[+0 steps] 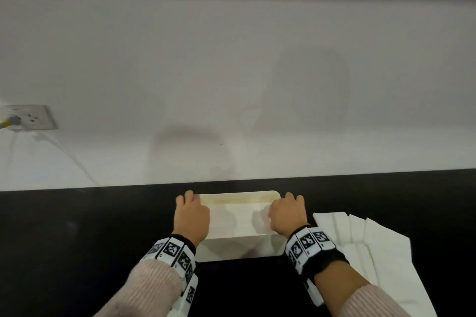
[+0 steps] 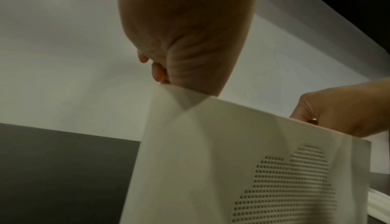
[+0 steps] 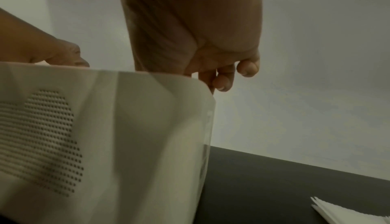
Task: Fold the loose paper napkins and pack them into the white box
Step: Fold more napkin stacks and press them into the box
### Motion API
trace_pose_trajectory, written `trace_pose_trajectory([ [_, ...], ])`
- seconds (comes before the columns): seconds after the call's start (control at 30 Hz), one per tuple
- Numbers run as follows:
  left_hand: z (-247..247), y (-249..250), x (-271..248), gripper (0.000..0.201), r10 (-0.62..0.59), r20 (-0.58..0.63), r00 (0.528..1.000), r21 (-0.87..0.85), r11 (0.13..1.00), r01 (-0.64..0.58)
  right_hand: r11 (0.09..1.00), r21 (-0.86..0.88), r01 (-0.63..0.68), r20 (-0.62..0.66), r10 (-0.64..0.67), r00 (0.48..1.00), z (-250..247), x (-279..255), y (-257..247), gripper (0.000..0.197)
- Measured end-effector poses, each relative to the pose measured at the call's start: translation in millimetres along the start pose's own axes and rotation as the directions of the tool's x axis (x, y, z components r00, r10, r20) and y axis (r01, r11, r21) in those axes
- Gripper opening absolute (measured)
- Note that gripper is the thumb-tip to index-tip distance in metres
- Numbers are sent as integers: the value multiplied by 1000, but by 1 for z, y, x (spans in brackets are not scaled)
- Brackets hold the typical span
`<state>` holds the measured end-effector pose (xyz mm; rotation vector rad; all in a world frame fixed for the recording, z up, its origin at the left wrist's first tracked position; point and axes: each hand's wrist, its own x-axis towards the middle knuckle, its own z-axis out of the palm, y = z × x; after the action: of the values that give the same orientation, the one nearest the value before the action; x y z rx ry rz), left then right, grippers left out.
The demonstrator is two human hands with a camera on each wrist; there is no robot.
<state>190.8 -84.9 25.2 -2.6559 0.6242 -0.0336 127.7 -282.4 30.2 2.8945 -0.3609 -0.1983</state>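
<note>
The white box (image 1: 239, 248) stands on the black table near the wall, with a dotted pattern on its near wall (image 2: 284, 186) (image 3: 42, 136). A folded white napkin (image 1: 237, 216) lies inside it. My left hand (image 1: 192, 212) (image 2: 185, 44) grips the box's left end, fingers curled down over the rim. At the box's right end my right hand (image 1: 287, 211) (image 3: 194, 27) grips the rim in the same way, with fingertips (image 3: 223, 82) outside the corner. A fan of loose napkins (image 1: 373, 247) (image 3: 354, 212) lies on the table to the right of the box.
A white wall (image 1: 231, 85) rises just behind the box. On that wall at far left sits a socket (image 1: 31, 117) with a plug and a white cable. Black tabletop (image 1: 77, 239) stretches left of the box.
</note>
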Motion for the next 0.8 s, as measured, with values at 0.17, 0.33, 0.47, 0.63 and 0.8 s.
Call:
trace_pose_trajectory([
  [0.17, -13, 3, -5, 32, -24, -49, 999, -32, 999, 22, 999, 53, -10, -63, 13, 998, -9, -17, 1, 33],
  [0.33, -35, 32, -18, 35, -31, -263, 964, -409, 909, -82, 907, 413, -85, -222, 190, 956, -7, -48, 20, 34],
  [0.47, -54, 80, -35, 27, 62, -338, 939, -632, 725, -276, 814, 566, -130, -196, 286, 938, 9, -84, 50, 28],
  [0.63, -61, 146, -62, 23, 257, -257, 932, -806, 475, -353, 659, 635, -402, 104, 444, 890, 51, -138, 116, 31],
  [0.8, -47, 206, -85, 30, 430, -82, 899, -880, 393, -268, 440, 627, -643, 388, 539, 747, 92, -203, 159, 45],
])
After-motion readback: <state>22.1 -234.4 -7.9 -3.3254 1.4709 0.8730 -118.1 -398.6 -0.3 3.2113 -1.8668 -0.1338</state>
